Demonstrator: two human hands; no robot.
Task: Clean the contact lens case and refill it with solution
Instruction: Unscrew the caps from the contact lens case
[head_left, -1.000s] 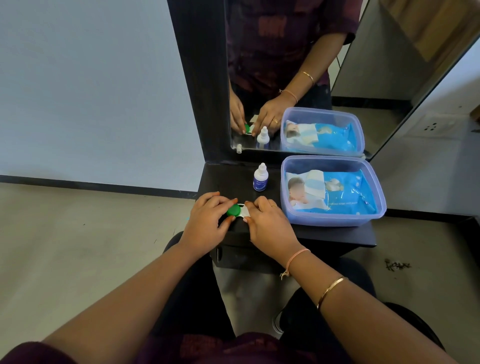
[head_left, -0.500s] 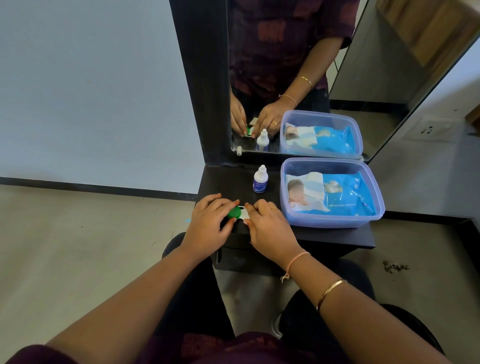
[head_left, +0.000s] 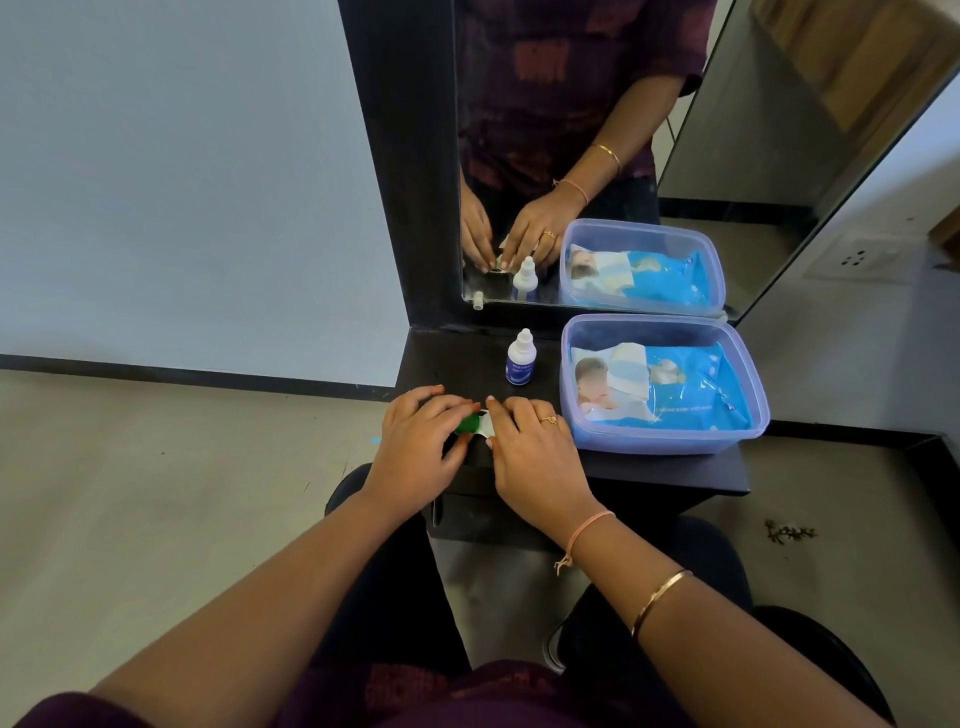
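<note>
Contact lens case (head_left: 480, 423) sits at frame center on the dark shelf (head_left: 649, 470), pinched between your hands: your left hand (head_left: 415, 447) grips its green cap (head_left: 467, 425), your right hand (head_left: 535, 447) covers the white end. Just above stands the capped solution bottle (head_left: 521, 358). Right of it, the open plastic tub (head_left: 662, 439) holds a blue wipes pack (head_left: 660, 387).

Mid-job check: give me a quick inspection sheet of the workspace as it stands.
Surface: small black vanity shelf, below a mirror.
Job's things: contact lens case, green cap on, between both hands; solution bottle upright, capped, behind.
Clutter: plastic tub holding a blue wipes pack.
Grippers: left hand grips the green cap; right hand holds the case's other end.
Cables: nothing seen.
Surroundings: wall socket on the right; debris on floor.
</note>
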